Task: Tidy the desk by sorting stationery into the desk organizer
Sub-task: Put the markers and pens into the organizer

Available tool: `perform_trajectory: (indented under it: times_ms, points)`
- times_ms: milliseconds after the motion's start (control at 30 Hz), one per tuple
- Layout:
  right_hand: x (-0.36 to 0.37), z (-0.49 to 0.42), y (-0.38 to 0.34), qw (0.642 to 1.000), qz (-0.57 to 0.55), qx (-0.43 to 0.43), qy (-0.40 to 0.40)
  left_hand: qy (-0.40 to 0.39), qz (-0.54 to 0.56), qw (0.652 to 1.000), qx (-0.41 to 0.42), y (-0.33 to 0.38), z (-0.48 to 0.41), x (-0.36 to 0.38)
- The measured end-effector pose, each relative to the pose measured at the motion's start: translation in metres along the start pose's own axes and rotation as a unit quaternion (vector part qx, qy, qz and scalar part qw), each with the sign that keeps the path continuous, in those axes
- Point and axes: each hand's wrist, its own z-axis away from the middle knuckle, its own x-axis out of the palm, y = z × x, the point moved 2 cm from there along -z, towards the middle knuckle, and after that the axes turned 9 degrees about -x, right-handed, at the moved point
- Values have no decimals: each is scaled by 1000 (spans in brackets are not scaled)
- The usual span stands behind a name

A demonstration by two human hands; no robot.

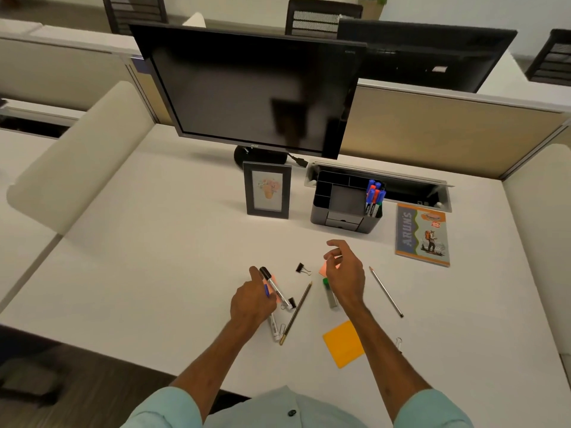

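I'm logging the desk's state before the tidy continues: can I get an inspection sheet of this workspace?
Surface: white desk, stationery scattered near its front.
Job's things: desk organizer holds markers in its right compartment; loose: black pencil, grey pencil, binder clip, orange sticky pad, pink sticky note, paper clip.
Clutter: photo frame, notebook.
Hands: left hand grips black-capped marker; right hand relaxed above pink sticky note, holding nothing.
Cables: black cable from monitor toward cable tray.
Surroundings: partition, chair beyond.
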Motion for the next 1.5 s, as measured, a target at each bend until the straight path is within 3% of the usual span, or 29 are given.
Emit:
perform_trajectory:
  times_ms: [167, 367, 500, 600, 767, 1100, 1267, 1500]
  points:
    - [-3, -1, 2, 1000, -1, 6, -16, 1, 0, 999, -32, -4, -2, 1]
    - [5, 1, 2, 999, -14, 2, -28, -4, 121, 992, -36, -12, -5, -6]
    - [20, 5, 5, 995, -42, -14, -95, -24, 217, 975, 46, -8, -6, -13]
    - [30, 4, 1, 985, -61, -30, -156, -25, 222, 967, 124, 10, -6, -20]
    - [23, -1, -12, 981, -89, -51, -167, -54, 233, 950, 199, 50, -3, -28]
    - [-29, -33, -1, 994, -76, -23, -74, -72, 216, 933, 277, 125, -8, -26]
    - [-77, -71, 2, 995, -82, -24, 44, -60, 162, 927, 332, 146, -20, -18]
    - [-140, -133, 9, 976, -32, -5, 216, -51, 135, 937, 317, 135, -46, -5]
